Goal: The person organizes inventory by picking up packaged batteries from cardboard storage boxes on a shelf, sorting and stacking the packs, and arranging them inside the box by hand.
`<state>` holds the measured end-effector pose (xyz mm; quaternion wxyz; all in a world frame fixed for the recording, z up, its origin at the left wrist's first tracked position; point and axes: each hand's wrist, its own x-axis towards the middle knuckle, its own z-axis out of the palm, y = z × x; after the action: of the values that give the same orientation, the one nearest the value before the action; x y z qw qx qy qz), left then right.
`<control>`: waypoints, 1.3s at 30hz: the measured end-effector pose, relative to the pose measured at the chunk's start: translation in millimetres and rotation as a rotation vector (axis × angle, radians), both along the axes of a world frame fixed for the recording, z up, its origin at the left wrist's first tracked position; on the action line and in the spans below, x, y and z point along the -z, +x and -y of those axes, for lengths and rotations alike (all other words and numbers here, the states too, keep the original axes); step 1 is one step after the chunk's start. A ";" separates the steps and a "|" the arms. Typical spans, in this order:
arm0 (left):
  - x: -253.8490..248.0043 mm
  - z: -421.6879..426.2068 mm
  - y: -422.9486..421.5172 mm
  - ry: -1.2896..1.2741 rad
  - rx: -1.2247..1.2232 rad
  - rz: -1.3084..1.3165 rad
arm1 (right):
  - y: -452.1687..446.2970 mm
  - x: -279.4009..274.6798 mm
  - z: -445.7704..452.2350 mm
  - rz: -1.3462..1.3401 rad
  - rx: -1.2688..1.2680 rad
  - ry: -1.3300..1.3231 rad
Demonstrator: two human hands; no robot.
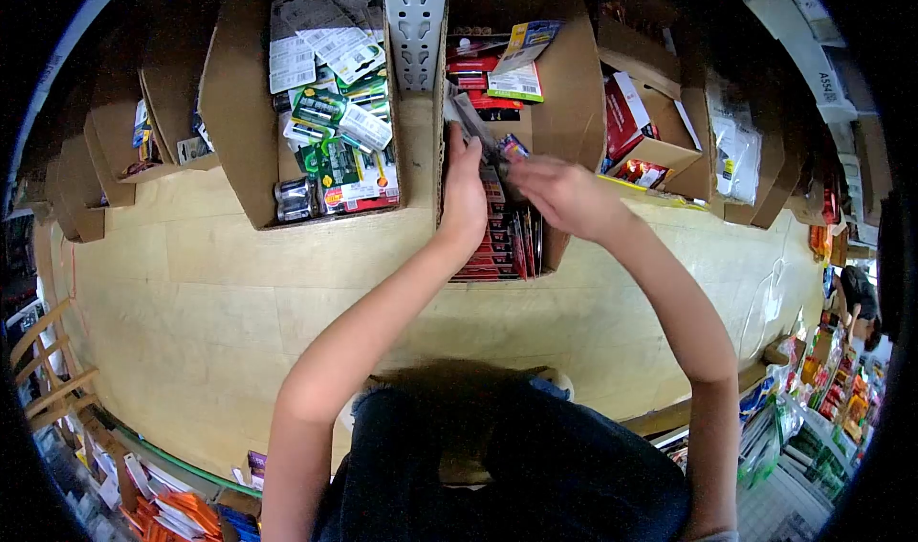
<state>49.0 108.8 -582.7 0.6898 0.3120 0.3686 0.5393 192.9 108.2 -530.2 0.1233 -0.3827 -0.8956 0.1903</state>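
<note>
Both of my hands are over a cardboard box (pixel 574 111) of packaged goods. My left hand (pixel 464 190) is at the box's left side, its fingers against a dark, flat package (pixel 475 121). My right hand (pixel 564 196) is blurred, its fingers closed near a small colourful item (pixel 513 147); what they hold is unclear. Below the hands, red and black packs (pixel 507 247) stand in a row at the front of the box. Behind them lie red packs and a yellow and green card (pixel 516 83).
Left of a perforated metal post (pixel 416 25), another box (pixel 229 111) holds green battery packs (pixel 339 159). More boxes line both sides, one with red packs (pixel 626 121). Wooden floor (pixel 220 293) lies in front. A person (pixel 858 298) is at the far right.
</note>
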 end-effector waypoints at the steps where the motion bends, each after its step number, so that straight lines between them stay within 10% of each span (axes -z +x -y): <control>1: -2.9 -2.8 3.7 -0.082 -0.058 0.001 | 1.7 1.3 2.1 -0.015 -0.021 -0.001; 8: -15.6 -28.2 -1.4 -0.110 0.022 -0.062 | -6.5 -0.3 13.8 -0.073 0.012 -0.038; 18: -19.6 -58.5 5.4 0.200 0.133 -0.842 | -21.6 33.3 2.2 -0.291 0.020 -0.062; 24: -26.3 -54.0 6.2 0.435 0.127 -1.061 | -30.0 66.8 -15.0 0.276 -0.096 -0.484; 32: -27.8 -31.9 23.2 0.274 0.089 -1.135 | -9.5 19.9 -38.3 0.072 0.436 -0.356; 35: -27.0 -22.3 25.4 0.286 0.081 -0.999 | -21.4 45.9 -43.6 -0.739 0.506 -0.492; 39: -11.9 -17.3 18.8 0.302 -0.019 -1.076 | -35.9 60.9 -54.8 -1.014 0.559 -0.942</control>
<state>67.8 126.2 -570.8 0.3473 0.6354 0.5901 0.3571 157.0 162.9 -591.1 0.3879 -0.4736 -0.4218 0.6688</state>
